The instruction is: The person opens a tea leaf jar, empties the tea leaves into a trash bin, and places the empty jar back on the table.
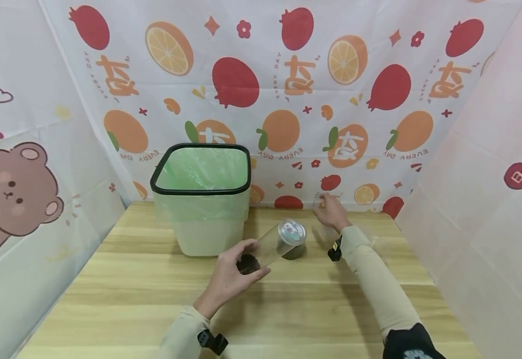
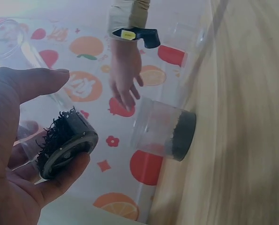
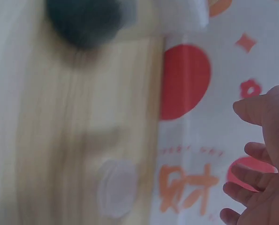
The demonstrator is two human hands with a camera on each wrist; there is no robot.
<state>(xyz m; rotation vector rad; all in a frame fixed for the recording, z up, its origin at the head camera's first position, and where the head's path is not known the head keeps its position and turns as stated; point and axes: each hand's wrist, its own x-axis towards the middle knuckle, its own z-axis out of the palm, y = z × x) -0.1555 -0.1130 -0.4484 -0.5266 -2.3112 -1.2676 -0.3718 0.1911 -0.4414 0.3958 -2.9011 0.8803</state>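
My left hand [image 1: 231, 274] grips a tilted clear jar [image 1: 268, 246] around its lower part, thumb and fingers on opposite sides. Dark, shredded, tea-like leaves [image 2: 59, 133] lie in the bottom of this jar. Its far end overlaps a second clear jar [image 2: 160, 126] in the head view; that one stands upright on the table with a dark layer at its base. Toward the back wall reaches my right hand [image 1: 333, 213], empty, with fingers spread and bent a little [image 3: 266, 173]. A round translucent lid-like piece [image 3: 117, 188] rests on the table below it, blurred.
A pale bin [image 1: 209, 234] with a black rim and a green liner stands at the back left. Farther along the table, another clear container [image 2: 188, 35] shows faintly. Fruit-printed cloth [image 1: 265, 60] hangs behind the wooden table [image 1: 288, 314], with cloth walls on both sides.
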